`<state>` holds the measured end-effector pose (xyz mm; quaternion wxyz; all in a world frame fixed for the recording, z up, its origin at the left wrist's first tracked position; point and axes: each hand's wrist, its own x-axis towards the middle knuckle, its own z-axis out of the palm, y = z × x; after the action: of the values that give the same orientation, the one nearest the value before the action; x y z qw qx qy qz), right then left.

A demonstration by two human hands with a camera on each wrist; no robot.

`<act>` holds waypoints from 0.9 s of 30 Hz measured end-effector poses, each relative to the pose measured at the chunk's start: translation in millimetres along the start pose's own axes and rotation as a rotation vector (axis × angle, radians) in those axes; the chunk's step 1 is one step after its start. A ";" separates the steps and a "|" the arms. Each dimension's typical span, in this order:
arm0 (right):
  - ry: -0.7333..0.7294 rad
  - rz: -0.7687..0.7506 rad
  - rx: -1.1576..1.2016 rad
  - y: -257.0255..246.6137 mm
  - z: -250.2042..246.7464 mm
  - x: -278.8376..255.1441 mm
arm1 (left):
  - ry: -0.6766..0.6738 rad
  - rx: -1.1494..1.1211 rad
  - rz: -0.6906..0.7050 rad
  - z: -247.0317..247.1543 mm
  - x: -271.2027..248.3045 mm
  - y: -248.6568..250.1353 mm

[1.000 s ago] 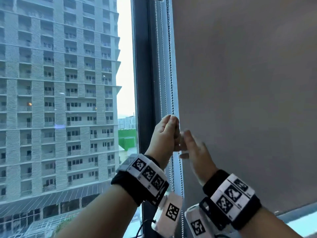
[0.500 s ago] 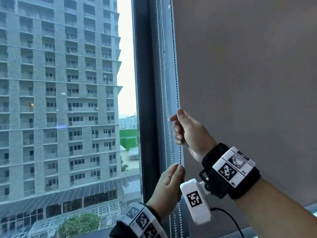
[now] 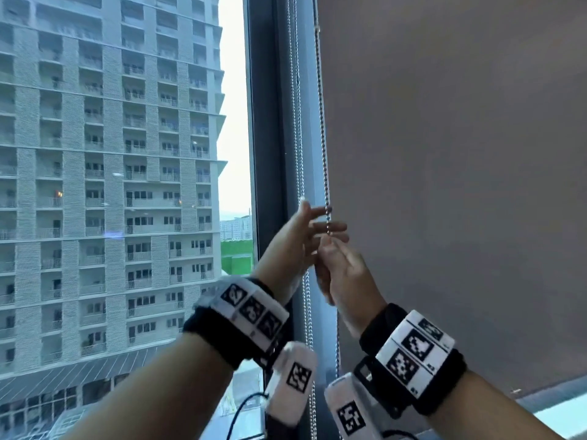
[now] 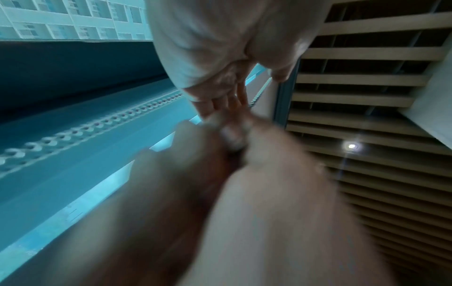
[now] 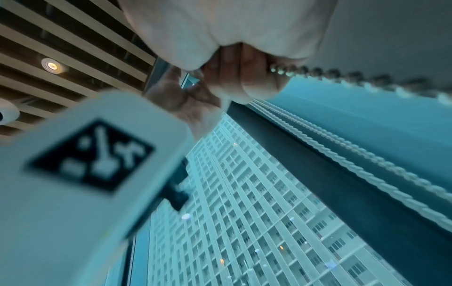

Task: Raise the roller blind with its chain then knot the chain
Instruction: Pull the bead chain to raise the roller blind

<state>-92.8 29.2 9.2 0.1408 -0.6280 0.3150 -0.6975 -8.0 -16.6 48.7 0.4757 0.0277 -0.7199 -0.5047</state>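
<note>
The grey-brown roller blind (image 3: 444,169) covers the right-hand pane, its bottom edge low at the right. Its metal bead chain (image 3: 322,131) hangs taut along the blind's left edge. My right hand (image 3: 332,262) grips this chain, and the right wrist view shows the beads (image 5: 342,77) leaving its curled fingers (image 5: 244,77). Just above it, my left hand (image 3: 317,223) has straight, spread fingers lying across the chain, curled round nothing. The left wrist view shows those fingers (image 4: 220,96) stretched out, with my right hand a blur below them.
More chain strands (image 3: 297,138) hang along the dark window frame (image 3: 263,154) left of the held one. A high-rise building (image 3: 111,185) shows through the uncovered left pane. Overhead is a slatted ceiling with a spotlight (image 4: 352,146).
My left hand has let go of the chain low down, risen and opened above my right hand. The right hand, still gripping, has come down a little.
</note>
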 end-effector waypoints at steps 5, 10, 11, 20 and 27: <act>-0.015 0.027 -0.132 36.1 -0.8 -25.0 | 0.058 -0.055 0.058 17.2 25.7 38.2; -0.085 0.191 -0.005 61.6 -2.3 -51.2 | 0.150 -0.092 -0.037 23.2 24.0 22.7; -0.098 0.219 0.021 64.6 -2.8 -53.8 | 0.152 -0.088 -0.031 24.0 21.2 16.3; -0.062 0.206 -0.085 58.2 -23.8 -40.4 | 0.132 -0.056 0.022 13.3 -0.2 -18.3; 0.030 0.095 -0.098 14.4 -23.5 2.2 | 0.148 -0.018 -0.002 15.4 -20.0 -39.9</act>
<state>-118.7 23.1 1.8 0.1382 -0.6079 0.3803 -0.6832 -25.6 -15.0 4.9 0.5274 0.0616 -0.6781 -0.5083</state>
